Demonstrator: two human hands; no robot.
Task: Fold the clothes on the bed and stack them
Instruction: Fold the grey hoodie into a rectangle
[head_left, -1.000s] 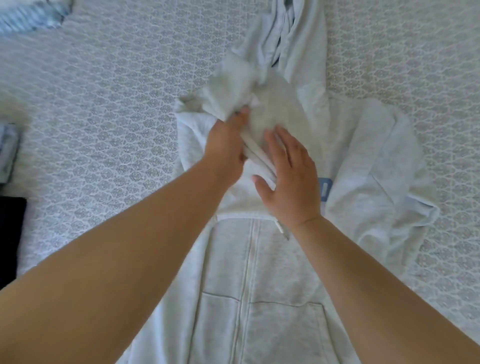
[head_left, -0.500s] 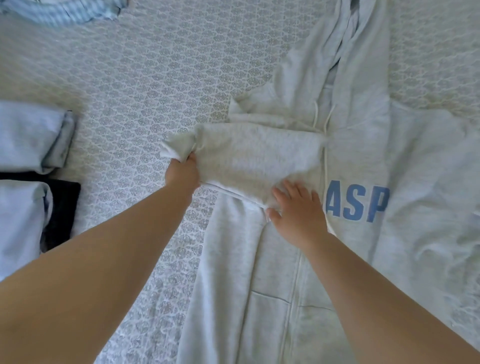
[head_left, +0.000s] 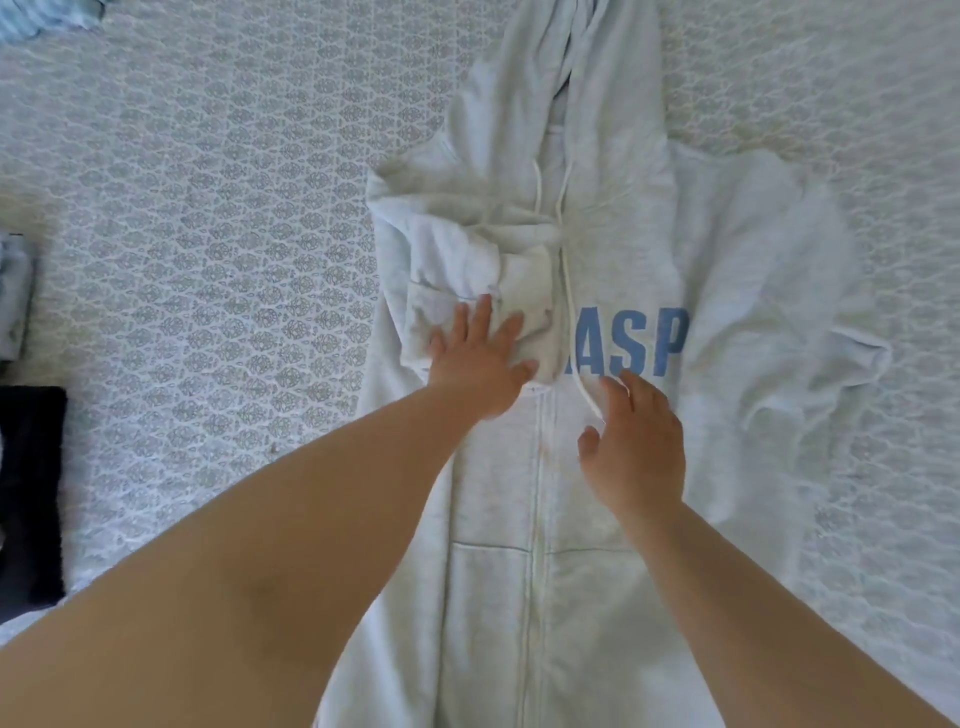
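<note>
Location: a bedroom in a home. The work surface is a bed (head_left: 218, 218) covered edge to edge with a pale quilted spread in a repeating medallion pattern. Household laundry lies on it: a light grey hoodie (head_left: 613, 249) spread flat at centre, and folded garments (head_left: 15, 291) at the bed's left edge.

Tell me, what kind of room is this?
Most likely a bedroom. A pale grey hoodie lies spread on a patterned bedspread, and other clothes sit at the left edge. Nothing else of the room shows.
</note>
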